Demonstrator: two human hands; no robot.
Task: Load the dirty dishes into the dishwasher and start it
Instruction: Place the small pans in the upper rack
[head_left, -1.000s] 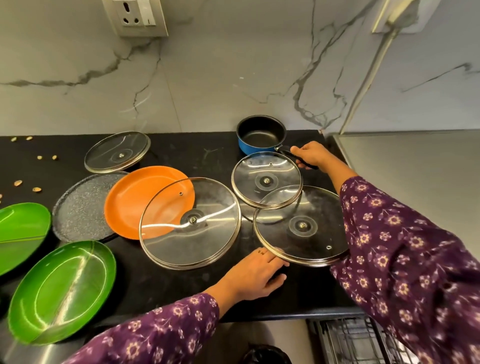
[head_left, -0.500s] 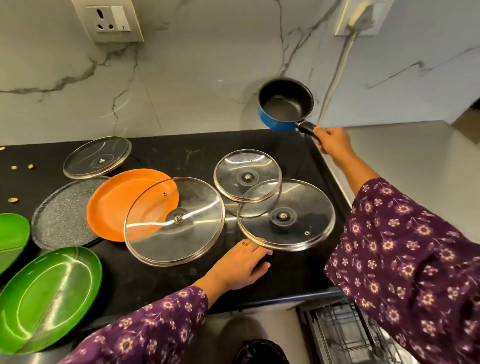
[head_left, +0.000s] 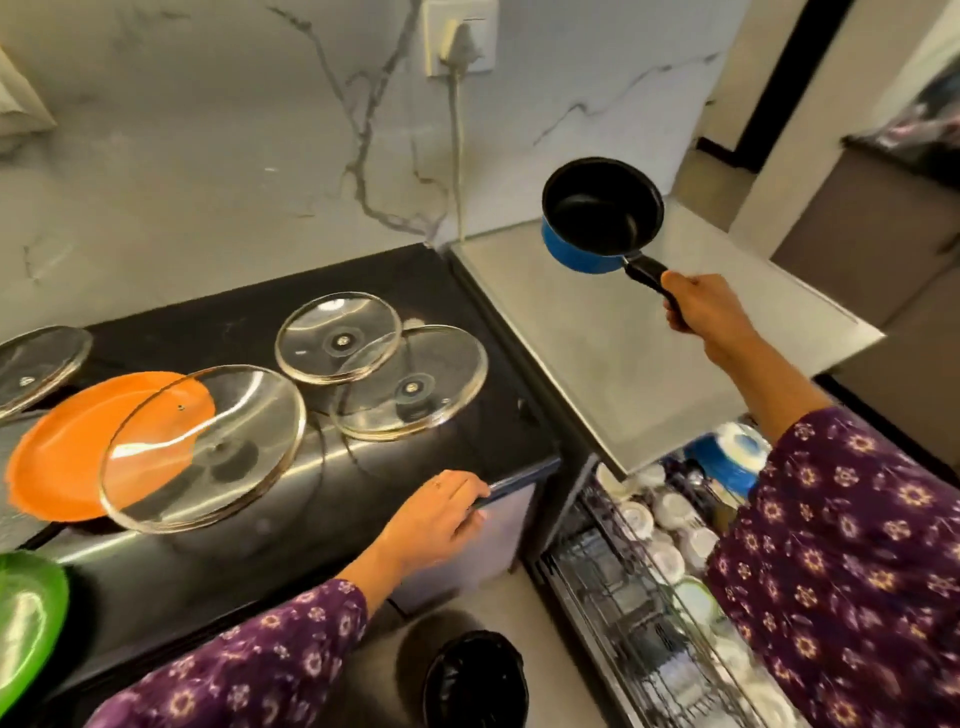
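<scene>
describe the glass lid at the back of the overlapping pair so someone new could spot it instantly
On the black countertop, look near its back right corner, where two glass lids overlap. Take the rear lid, closer to the marble wall. It is the smaller of the pair, and unlike the big lid further left it covers no orange plate.

No text, label, brand, number or sign can be read anywhere in view. The blue saucepan (head_left: 576, 254) gripped by the right hand (head_left: 701, 306) shows only plain enamel on its side. The crockery in the dishwasher rack (head_left: 613, 587) below that hand is too blurred to tell whether it carries any marking.
</scene>
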